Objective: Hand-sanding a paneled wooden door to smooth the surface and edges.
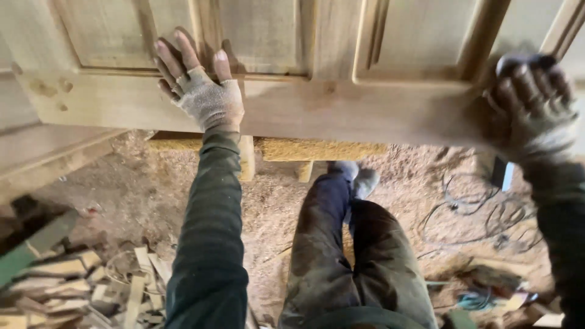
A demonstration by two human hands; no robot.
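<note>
**Both hands on the panelled door**

My left hand (204, 91), in a fingerless knit glove, lies flat and spread on the bottom rail of the unfinished wooden door (341, 106), which fills the top of the frame from edge to edge. My right hand (530, 100), at the upper right, is curled tightly around a dark rounded tool (518, 61) pressed to the same rail; it is blurred, so I cannot tell what the tool is. To do this well, I judge I should keep the left palm pressing firmly so the door stays steady, and move the tool evenly along the grain.

Below the door, sawdust covers the floor (140, 189). Offcuts (91, 286) pile up at lower left, tangled cables (481, 213) trail at right near my legs, an easy snag.
</note>
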